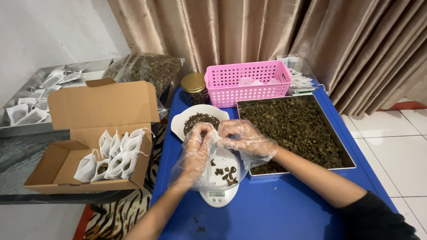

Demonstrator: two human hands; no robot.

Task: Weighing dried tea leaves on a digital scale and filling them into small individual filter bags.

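Two crinkly plastic-gloved hands, left [197, 149], right [242, 140], pinching small white pouch [216, 137], above round scale [220, 180]

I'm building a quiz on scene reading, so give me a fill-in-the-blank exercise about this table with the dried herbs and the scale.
1. Both hands, the left hand and the right hand, wear clear plastic ____.
2. The small white digital kitchen scale stands on a ____ table.
3. The perforated plastic basket behind the metal tray of dried leaves is ____ in colour.
4. The filled white drawstring pouches stand in an open ____ box.

Missing words: gloves; blue; pink; cardboard
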